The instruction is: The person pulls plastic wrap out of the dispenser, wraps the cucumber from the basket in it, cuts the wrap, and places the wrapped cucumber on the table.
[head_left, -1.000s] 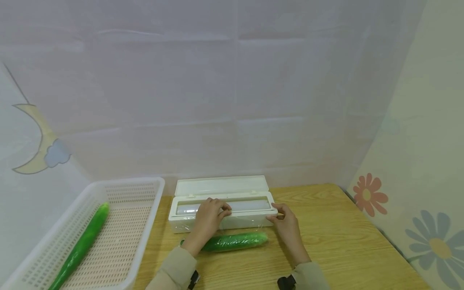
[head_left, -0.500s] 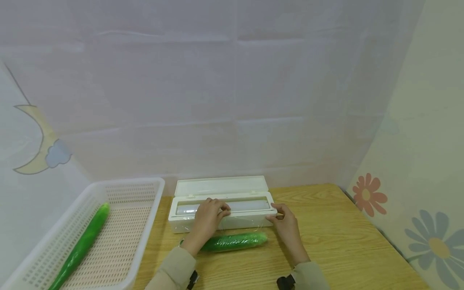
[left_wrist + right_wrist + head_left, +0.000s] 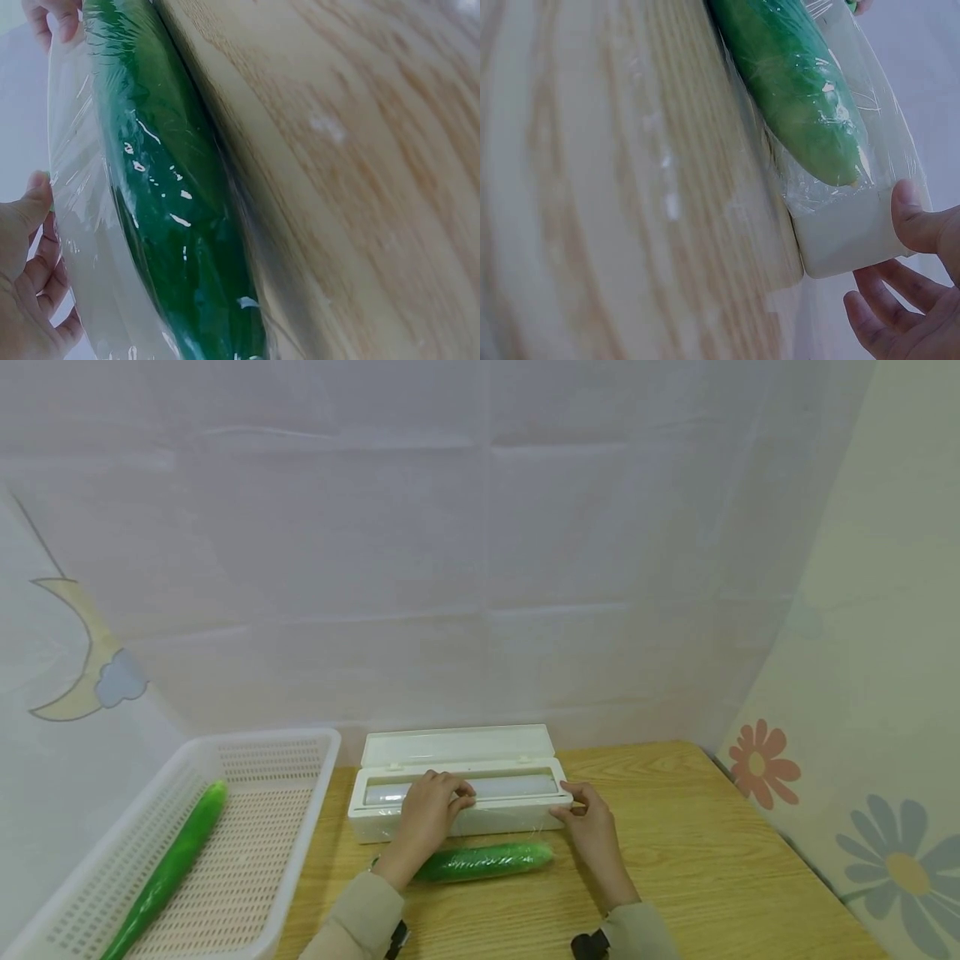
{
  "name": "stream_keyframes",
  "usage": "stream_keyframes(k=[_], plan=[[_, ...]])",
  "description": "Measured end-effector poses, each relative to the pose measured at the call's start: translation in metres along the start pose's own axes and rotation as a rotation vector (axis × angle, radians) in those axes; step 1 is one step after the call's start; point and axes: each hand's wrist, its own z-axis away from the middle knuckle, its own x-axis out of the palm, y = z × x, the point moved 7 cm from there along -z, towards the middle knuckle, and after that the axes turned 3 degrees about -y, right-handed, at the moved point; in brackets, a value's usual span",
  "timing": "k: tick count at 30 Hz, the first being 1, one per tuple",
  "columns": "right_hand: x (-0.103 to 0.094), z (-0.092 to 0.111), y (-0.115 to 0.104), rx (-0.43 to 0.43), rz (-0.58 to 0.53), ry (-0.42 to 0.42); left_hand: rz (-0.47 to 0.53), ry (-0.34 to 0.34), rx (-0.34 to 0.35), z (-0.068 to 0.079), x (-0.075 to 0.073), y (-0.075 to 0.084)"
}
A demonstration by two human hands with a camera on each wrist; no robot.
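— Green cucumber (image 3: 483, 861), lower centre on the tabletop (image 3: 712, 860), is already under film; it isn't cut free from the cling-film dispenser (image 3: 459, 783).

— Hands?

— Left hand (image 3: 431, 810) pinches the film (image 3: 79, 225); right hand (image 3: 588, 822) curls round the dispenser's end.

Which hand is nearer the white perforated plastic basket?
Left. The left hand rests on the cream dispenser box beside the white perforated plastic basket; the right hand is farther.

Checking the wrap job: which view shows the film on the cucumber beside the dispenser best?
Left wrist: the film stretches off the cucumber. Right wrist shows its wrapped tip; head view shows only glints.
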Motion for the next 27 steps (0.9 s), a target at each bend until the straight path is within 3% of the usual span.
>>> stream_keyframes(k=[14,27], plan=[[-0.005,-0.004,-0.0041,-0.018,0.005,0.026,-0.011,0.004,0.015,-0.0033,-0.0026,0.0003],[-0.0001,0.0002,-0.0023,-0.005,-0.02,-0.001,-0.005,-0.017,0.002,0.003,-0.0027,-0.0044]])
